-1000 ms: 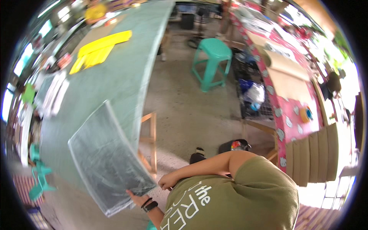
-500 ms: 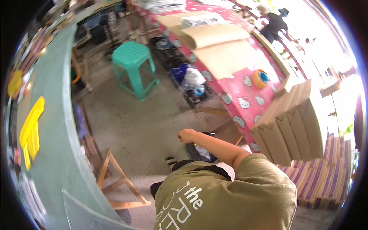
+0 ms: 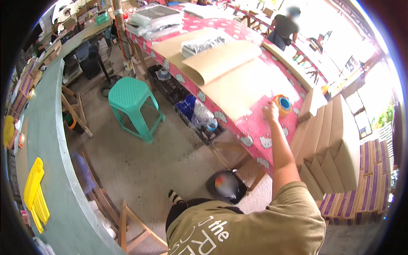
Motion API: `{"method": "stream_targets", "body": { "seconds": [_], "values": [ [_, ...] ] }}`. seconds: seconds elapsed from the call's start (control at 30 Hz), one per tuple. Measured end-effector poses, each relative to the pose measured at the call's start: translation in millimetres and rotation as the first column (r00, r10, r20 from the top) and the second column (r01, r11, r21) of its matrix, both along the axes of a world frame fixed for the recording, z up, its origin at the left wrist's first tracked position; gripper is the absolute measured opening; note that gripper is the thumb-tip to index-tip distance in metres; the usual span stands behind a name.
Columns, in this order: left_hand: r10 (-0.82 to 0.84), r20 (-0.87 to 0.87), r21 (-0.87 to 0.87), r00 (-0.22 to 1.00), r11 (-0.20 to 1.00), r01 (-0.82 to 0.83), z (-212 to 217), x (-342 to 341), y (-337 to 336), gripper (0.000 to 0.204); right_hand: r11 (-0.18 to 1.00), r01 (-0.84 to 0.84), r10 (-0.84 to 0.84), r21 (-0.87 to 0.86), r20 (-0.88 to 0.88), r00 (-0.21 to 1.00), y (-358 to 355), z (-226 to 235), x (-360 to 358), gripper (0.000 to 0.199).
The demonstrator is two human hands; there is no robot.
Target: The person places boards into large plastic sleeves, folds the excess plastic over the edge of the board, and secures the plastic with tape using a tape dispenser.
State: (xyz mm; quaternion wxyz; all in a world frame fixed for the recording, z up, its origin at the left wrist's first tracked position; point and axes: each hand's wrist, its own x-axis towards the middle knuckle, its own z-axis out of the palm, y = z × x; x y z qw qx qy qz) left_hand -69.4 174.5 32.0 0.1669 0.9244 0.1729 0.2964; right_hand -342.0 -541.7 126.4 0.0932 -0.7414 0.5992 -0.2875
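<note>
My right hand (image 3: 271, 111) is stretched out over the pink patterned table (image 3: 253, 127), at the left side of an orange tape roll with a blue core (image 3: 282, 104). Its fingers look loosely extended and blurred; whether they touch the roll I cannot tell. Left of the hand, a large sheet of brown paper (image 3: 231, 95) covers part of the table, its far part folded over. A stack of plastic-wrapped flat items (image 3: 199, 46) rests on the paper. My left hand is out of the picture.
Folded brown cardboard (image 3: 327, 148) stands at the table's right end, above stacked cartons (image 3: 369, 187). A green stool (image 3: 134, 100) stands on the floor, near a black crate (image 3: 187, 102). A green-grey bench (image 3: 46, 127) with yellow folded material (image 3: 36, 193) runs along the left. A person (image 3: 284, 29) is beyond the table.
My right hand has gone from low over the floor up and right to the table, beside the tape roll. The view has shifted, showing more of the table's far end.
</note>
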Motion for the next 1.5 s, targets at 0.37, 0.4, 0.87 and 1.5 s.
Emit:
{"method": "stream_targets", "body": {
  "seconds": [0.37, 0.4, 0.87, 1.5],
  "values": [
    [0.678, -0.142, 0.263, 0.721, 0.728, -0.633, -20, -39, 99, 0.056, 0.971, 0.054, -0.010, 0.234, -0.183, 0.983, -195, -20, -41, 0.039],
    [0.759, -0.163, 0.299, 0.630, 0.646, -0.702, -17, -64, 121, 0.056, 0.974, 0.029, 0.024, 0.226, -0.227, 0.974, -204, -20, -28, 0.039],
    [0.473, 0.246, -0.342, 0.846, 0.859, -0.380, 97, -108, 66, 0.049, 0.665, -0.717, 0.746, -0.210, 0.124, 0.655, 44, 64, 236, 0.045],
    [0.181, 0.345, -0.905, 0.921, -0.197, 0.377, 151, -264, 100, 0.040, -0.936, 0.250, 0.103, 0.247, 0.873, -0.477, 652, 86, 219, 0.045]
  ]
}}
